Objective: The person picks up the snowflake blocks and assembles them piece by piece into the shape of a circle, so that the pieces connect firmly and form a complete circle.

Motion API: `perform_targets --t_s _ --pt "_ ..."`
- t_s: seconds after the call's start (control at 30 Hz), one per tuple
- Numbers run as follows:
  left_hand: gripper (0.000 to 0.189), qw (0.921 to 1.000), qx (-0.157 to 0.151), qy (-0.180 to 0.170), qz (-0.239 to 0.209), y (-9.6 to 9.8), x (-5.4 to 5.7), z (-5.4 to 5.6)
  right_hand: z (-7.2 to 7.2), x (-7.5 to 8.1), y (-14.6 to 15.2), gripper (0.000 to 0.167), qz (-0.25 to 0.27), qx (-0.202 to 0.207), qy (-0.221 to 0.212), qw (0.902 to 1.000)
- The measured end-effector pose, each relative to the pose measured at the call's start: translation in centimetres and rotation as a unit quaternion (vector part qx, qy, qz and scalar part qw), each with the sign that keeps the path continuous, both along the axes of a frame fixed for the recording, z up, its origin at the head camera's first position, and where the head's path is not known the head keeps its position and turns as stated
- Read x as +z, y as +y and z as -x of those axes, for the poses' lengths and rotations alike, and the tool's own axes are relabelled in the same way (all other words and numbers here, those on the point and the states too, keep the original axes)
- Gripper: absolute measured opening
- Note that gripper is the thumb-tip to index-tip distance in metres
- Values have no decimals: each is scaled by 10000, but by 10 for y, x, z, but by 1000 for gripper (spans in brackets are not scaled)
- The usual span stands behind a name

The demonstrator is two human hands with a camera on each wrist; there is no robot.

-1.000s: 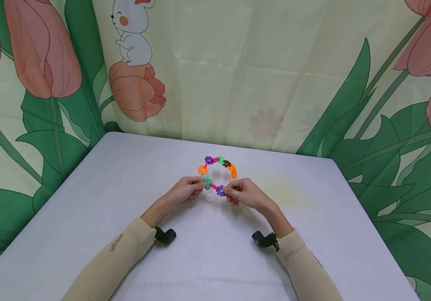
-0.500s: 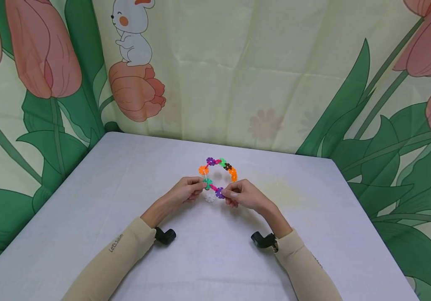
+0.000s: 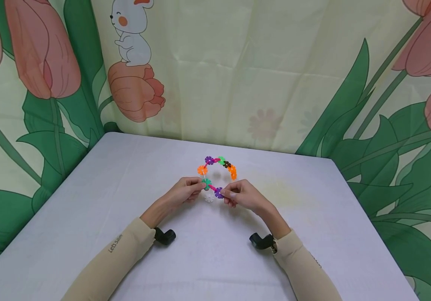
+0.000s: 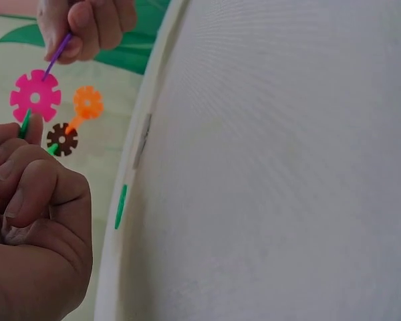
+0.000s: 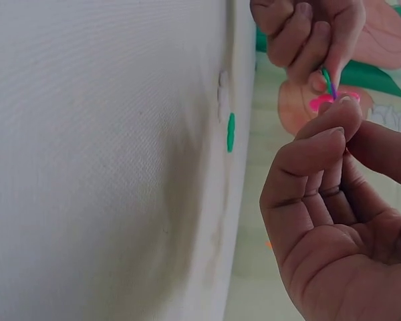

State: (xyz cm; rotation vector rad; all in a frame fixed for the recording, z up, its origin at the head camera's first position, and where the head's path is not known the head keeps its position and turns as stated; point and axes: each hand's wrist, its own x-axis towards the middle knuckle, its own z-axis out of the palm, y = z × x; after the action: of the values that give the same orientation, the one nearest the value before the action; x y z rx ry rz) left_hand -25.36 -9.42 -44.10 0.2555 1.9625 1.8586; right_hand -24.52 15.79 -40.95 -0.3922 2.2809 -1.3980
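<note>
A curved chain of slotted plastic flower discs hangs between my hands above the table. My left hand (image 3: 186, 190) pinches its green disc (image 3: 206, 184) between thumb and forefinger. At the chain's near end, my right hand (image 3: 246, 194) pinches a purple disc (image 3: 218, 192). A pink disc (image 4: 35, 96) links these two, seen broadside in the left wrist view. Beyond, the chain bends round through an orange disc (image 3: 202, 170), another purple disc (image 3: 209, 160), a light green disc (image 3: 221, 160) and a brown disc (image 3: 227, 164), to orange discs (image 3: 232, 170) whose free end stands apart from my right hand.
On the white-covered table (image 3: 208, 259) below the hands lies a loose white disc (image 3: 209, 198). A loose green disc (image 4: 121, 206) lies near it, in both wrist views. Behind the table's far edge hangs a printed curtain (image 3: 215, 83).
My right hand has shifted slightly left and toward me with the purple disc. The left hand stays almost in place; the chain's far side wobbles a little.
</note>
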Motion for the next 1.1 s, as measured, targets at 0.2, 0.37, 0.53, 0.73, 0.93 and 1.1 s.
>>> perform_targets --t_s 0.2,0.37,0.53,0.73,0.93,1.1 --pt "32 10000 -20 -37 27 1 -1 0 -1 1 0 26 3 -36 20 10000" --pt "33 10000 -57 -63 8 1 -1 0 -2 1 0 26 8 -46 9 10000" --pt "33 9999 -64 -79 0 2 -1 -1 -2 1 1 27 45 -49 23 10000" --pt "36 9999 -17 -115 14 2 -1 -1 -3 1 0 23 63 -100 7 9999" --pt "33 9999 -84 -83 50 2 -4 -2 -2 -1 0 23 99 -51 -5 9999" --pt "32 9999 -109 -41 93 2 -5 -1 -2 -2 1 22 154 -23 -8 9999"
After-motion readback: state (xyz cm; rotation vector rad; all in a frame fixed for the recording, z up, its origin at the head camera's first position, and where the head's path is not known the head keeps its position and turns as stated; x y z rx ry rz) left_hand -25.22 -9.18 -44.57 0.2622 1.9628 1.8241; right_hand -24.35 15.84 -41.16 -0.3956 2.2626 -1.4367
